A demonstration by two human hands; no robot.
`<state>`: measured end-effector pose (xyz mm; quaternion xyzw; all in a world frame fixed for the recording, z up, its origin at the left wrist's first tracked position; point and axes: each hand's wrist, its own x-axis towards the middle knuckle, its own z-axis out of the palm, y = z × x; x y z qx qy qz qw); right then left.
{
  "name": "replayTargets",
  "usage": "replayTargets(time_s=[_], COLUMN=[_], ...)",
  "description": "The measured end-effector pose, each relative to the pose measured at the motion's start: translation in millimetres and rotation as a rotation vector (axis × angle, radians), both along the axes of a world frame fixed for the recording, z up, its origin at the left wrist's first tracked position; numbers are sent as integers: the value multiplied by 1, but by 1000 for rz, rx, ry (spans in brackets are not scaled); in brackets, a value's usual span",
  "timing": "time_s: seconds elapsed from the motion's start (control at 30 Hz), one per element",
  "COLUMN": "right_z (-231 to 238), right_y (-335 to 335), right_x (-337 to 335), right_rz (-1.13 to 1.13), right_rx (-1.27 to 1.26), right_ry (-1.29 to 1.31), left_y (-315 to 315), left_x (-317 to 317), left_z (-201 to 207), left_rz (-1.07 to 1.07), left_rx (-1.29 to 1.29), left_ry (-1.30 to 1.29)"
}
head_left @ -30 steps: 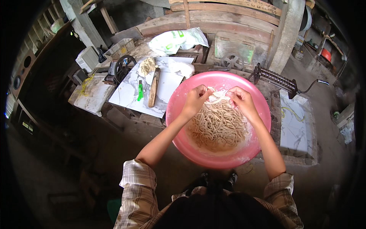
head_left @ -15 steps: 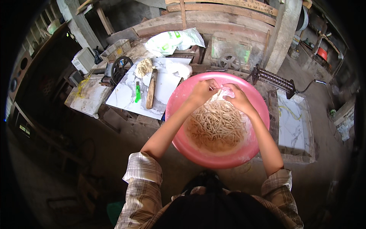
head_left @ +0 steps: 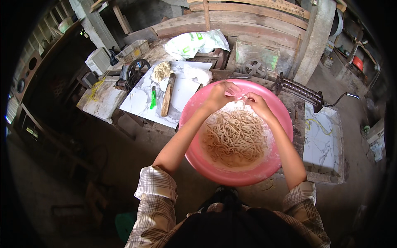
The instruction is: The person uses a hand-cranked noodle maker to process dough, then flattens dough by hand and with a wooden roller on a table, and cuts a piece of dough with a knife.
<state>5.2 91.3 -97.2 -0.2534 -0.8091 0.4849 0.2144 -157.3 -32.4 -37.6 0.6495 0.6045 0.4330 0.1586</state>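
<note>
A wide pink basin holds a tangle of floury, light-brown dough strips, with white flour heaped at its far side. Above that flour, my left hand curves inward, its thumb apart from the fingers, and nothing shows between them. Close beside it, my right hand pinches with thumb and fingertips. A small pale bit shows at those fingertips, too small to make out. Both hands are over the basin's far half, and their fingertips nearly meet.
Left of the basin, a marbled board carries a dough lump, a wooden stick and a green-handled cutter. A crank-handled roller stands at right, above a marbled slab. A white sack lies behind.
My left fingers have opened away from the small strip they pinched. My right fingertips have drawn together into a pinch. The view has shifted slightly.
</note>
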Motion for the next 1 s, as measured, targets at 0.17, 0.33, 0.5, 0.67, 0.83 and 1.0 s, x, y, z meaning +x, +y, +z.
replayTargets(time_s=[0.17,0.33,0.5,0.67,0.83,1.0], right_z=[6,21,54,-25,-227,-314], right_y=[-8,-11,-75,-128,-202,-319], right_x=[0,23,109,247,310,234], right_rz=[-6,-23,-499,-1202,-1002,-781], right_rx=[171,203,115,214,24,-151], right_ry=[101,58,538,745,370,-283], left_y=[1,-30,-144,-300,-498,-629], left_x=[0,14,26,35,70,153], left_z=[-5,6,-3,-101,-326,-401], left_rz=[134,250,656,1149,1614,2008], left_rx=[120,29,254,436,378,-506], left_ry=[-20,-234,-367,-587,-988,-595])
